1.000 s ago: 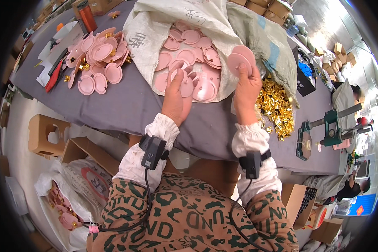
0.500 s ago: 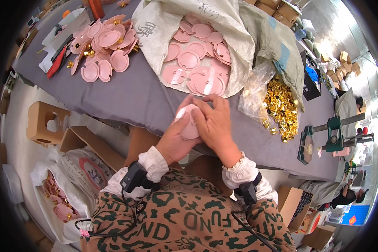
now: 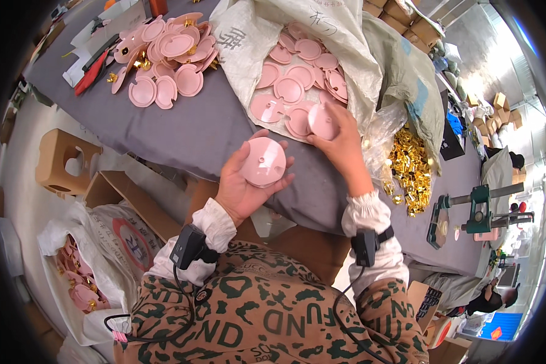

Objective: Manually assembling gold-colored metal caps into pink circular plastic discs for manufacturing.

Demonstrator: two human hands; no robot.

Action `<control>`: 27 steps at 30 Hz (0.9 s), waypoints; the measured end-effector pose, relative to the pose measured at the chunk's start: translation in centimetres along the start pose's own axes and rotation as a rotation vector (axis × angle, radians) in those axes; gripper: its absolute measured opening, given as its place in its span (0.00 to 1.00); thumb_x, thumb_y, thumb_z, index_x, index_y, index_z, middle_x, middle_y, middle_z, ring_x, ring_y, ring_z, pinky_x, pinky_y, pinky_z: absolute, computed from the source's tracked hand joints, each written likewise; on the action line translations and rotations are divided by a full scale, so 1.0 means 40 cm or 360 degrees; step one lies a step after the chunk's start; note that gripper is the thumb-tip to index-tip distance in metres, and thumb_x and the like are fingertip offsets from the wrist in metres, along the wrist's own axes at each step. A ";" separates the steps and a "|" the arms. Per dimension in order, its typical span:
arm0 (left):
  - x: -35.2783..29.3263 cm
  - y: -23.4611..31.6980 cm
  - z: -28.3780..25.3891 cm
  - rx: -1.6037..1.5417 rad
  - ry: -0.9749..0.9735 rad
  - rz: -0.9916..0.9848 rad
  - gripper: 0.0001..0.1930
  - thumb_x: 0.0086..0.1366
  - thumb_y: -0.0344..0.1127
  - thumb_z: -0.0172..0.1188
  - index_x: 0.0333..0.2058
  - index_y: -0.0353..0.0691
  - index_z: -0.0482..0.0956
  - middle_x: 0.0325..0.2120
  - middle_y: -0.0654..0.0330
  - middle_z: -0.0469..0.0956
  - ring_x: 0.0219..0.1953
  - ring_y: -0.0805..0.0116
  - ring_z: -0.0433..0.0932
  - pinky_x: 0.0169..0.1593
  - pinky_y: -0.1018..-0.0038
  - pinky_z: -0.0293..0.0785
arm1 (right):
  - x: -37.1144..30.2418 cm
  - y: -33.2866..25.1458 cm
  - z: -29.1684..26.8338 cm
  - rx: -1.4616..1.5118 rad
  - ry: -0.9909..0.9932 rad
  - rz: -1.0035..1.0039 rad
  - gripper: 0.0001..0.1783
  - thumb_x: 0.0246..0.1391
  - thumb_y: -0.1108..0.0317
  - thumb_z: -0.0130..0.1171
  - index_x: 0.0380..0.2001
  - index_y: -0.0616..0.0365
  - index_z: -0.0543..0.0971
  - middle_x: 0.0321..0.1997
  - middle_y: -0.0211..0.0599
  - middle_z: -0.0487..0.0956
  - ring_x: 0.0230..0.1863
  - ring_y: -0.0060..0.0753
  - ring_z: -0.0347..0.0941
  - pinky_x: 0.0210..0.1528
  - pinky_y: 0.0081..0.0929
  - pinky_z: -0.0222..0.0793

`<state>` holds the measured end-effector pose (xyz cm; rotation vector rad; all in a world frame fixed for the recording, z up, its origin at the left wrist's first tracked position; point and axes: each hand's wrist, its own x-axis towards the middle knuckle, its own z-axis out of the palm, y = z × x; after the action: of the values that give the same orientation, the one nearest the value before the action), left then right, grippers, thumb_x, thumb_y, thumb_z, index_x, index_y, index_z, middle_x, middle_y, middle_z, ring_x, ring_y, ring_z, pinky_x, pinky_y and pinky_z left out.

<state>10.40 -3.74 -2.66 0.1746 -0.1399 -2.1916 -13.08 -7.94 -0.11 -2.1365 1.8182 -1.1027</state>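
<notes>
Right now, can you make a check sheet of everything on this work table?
Surface: grey table, mostly covered.
Job's things: pink disc in left hand; right hand grips another pink disc at the open white sack.
Clutter: pile of pink discs, gold pieces, green press tool.
Grippers: both hands hold discs.
Cables: black wires from wrist devices.
Surroundings: cardboard boxes, floor bag of discs.

Half a second ago both hands were together at the tabletop edge around one pink disc. Now the left hand [image 3: 242, 185] alone holds that pink disc [image 3: 262, 161], while the right hand [image 3: 340, 142] has reached to the open sack [image 3: 249, 54] and grips a second disc [image 3: 323, 121].
</notes>
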 end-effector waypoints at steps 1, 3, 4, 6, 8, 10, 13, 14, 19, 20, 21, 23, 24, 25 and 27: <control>0.004 -0.003 -0.006 -0.0012 -0.0005 0.0006 0.27 0.66 0.53 0.54 0.61 0.52 0.62 0.59 0.50 0.66 0.58 0.48 0.68 0.56 0.46 0.69 | -0.021 -0.027 0.000 0.0007 -0.0016 -0.0007 0.41 0.32 0.60 0.76 0.54 0.59 0.74 0.60 0.45 0.70 0.62 0.49 0.64 0.64 0.37 0.61; 0.014 -0.012 0.006 -0.0068 -0.0073 -0.0055 0.26 0.66 0.49 0.54 0.60 0.52 0.62 0.58 0.52 0.67 0.58 0.50 0.68 0.57 0.47 0.68 | -0.072 -0.111 -0.010 0.0626 -0.0127 0.0019 0.42 0.30 0.62 0.77 0.54 0.57 0.74 0.59 0.44 0.71 0.64 0.51 0.61 0.65 0.40 0.59; 0.018 -0.019 0.010 -0.0113 -0.0140 -0.0125 0.25 0.67 0.46 0.55 0.60 0.52 0.62 0.57 0.54 0.67 0.58 0.53 0.69 0.58 0.48 0.68 | -0.092 -0.141 -0.007 0.0498 -0.0284 -0.0144 0.42 0.30 0.62 0.77 0.54 0.55 0.74 0.59 0.44 0.71 0.65 0.52 0.60 0.66 0.42 0.58; 0.018 -0.022 0.000 0.0109 -0.0078 -0.0018 0.25 0.66 0.44 0.56 0.60 0.52 0.62 0.57 0.54 0.67 0.59 0.53 0.68 0.58 0.47 0.68 | -0.118 -0.170 0.029 0.0487 -0.0488 -0.0237 0.42 0.32 0.60 0.76 0.56 0.52 0.73 0.61 0.45 0.70 0.67 0.57 0.57 0.66 0.46 0.57; 0.014 -0.012 -0.016 0.0234 0.0002 0.0072 0.26 0.63 0.39 0.57 0.59 0.52 0.62 0.57 0.54 0.67 0.58 0.51 0.69 0.54 0.51 0.72 | -0.091 -0.164 0.010 0.0611 -0.0621 -0.0164 0.42 0.34 0.60 0.75 0.57 0.52 0.73 0.61 0.46 0.70 0.67 0.56 0.57 0.66 0.45 0.57; -0.005 0.014 0.005 0.0136 -0.0037 0.0030 0.25 0.63 0.40 0.58 0.58 0.53 0.63 0.57 0.53 0.67 0.57 0.50 0.70 0.52 0.53 0.73 | -0.056 -0.114 0.021 0.0787 -0.0448 0.0058 0.35 0.38 0.60 0.72 0.54 0.54 0.76 0.59 0.47 0.72 0.66 0.55 0.59 0.63 0.45 0.60; -0.014 0.037 0.005 0.0141 -0.0034 0.0075 0.28 0.63 0.45 0.58 0.60 0.55 0.63 0.59 0.52 0.66 0.58 0.45 0.69 0.48 0.59 0.74 | 0.030 -0.053 0.062 -0.0358 -0.0015 -0.0276 0.20 0.42 0.57 0.70 0.38 0.57 0.83 0.51 0.41 0.78 0.59 0.47 0.66 0.60 0.43 0.60; -0.013 0.043 0.006 0.0136 -0.0044 0.0098 0.27 0.63 0.45 0.58 0.60 0.54 0.63 0.59 0.51 0.66 0.58 0.45 0.68 0.49 0.58 0.73 | 0.038 -0.037 0.076 -0.0349 -0.0009 -0.0277 0.20 0.42 0.57 0.70 0.38 0.57 0.83 0.51 0.41 0.78 0.59 0.47 0.66 0.60 0.43 0.60; -0.012 0.051 -0.005 0.0130 -0.0059 0.0114 0.27 0.62 0.45 0.58 0.59 0.54 0.64 0.59 0.51 0.67 0.59 0.45 0.68 0.50 0.56 0.73 | 0.063 -0.020 0.088 -0.0529 0.0063 -0.0490 0.13 0.52 0.60 0.61 0.34 0.57 0.82 0.49 0.37 0.79 0.58 0.49 0.67 0.59 0.46 0.58; -0.006 0.050 -0.008 0.0097 -0.0037 0.0102 0.27 0.62 0.44 0.58 0.59 0.55 0.63 0.57 0.52 0.68 0.57 0.46 0.69 0.50 0.55 0.73 | 0.067 -0.011 0.091 -0.0474 0.0094 -0.0425 0.12 0.56 0.62 0.56 0.35 0.59 0.80 0.45 0.40 0.80 0.56 0.52 0.67 0.58 0.45 0.59; -0.001 0.047 -0.010 0.0065 -0.0015 0.0087 0.26 0.63 0.42 0.57 0.60 0.56 0.62 0.56 0.52 0.69 0.56 0.46 0.70 0.50 0.55 0.73 | 0.075 0.001 0.091 -0.0481 0.0100 -0.0413 0.12 0.56 0.62 0.56 0.35 0.59 0.80 0.45 0.40 0.80 0.56 0.52 0.67 0.58 0.45 0.59; 0.016 0.033 -0.006 0.0062 -0.0009 0.0062 0.27 0.63 0.42 0.57 0.60 0.56 0.62 0.56 0.53 0.69 0.56 0.47 0.70 0.50 0.55 0.73 | 0.086 0.026 0.084 -0.0170 0.0555 -0.0124 0.13 0.60 0.61 0.53 0.36 0.61 0.78 0.40 0.45 0.80 0.52 0.51 0.69 0.54 0.43 0.63; 0.017 0.030 -0.006 0.0057 0.0010 0.0076 0.27 0.63 0.42 0.57 0.60 0.55 0.62 0.56 0.53 0.70 0.56 0.47 0.71 0.51 0.55 0.72 | 0.078 -0.018 0.051 0.0278 0.0505 0.0191 0.15 0.64 0.60 0.49 0.36 0.62 0.76 0.36 0.47 0.80 0.45 0.52 0.73 0.48 0.39 0.67; 0.026 0.024 -0.002 0.0059 0.0015 0.0073 0.27 0.63 0.42 0.57 0.60 0.55 0.62 0.56 0.53 0.70 0.56 0.47 0.71 0.51 0.55 0.72 | 0.061 -0.045 0.032 0.0281 0.0505 0.0197 0.15 0.64 0.60 0.49 0.36 0.62 0.76 0.36 0.47 0.80 0.45 0.52 0.73 0.48 0.39 0.67; 0.056 -0.005 0.017 0.0186 -0.0044 0.0020 0.27 0.63 0.42 0.56 0.61 0.54 0.61 0.57 0.55 0.68 0.56 0.50 0.70 0.51 0.54 0.72 | 0.008 -0.073 0.001 0.0971 0.0207 0.0527 0.14 0.66 0.61 0.46 0.38 0.61 0.75 0.35 0.49 0.79 0.39 0.54 0.74 0.44 0.38 0.68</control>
<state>8.82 -5.42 -2.18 0.2082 -0.2840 -2.1749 -10.68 -7.46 1.56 -1.3961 1.5311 -1.4847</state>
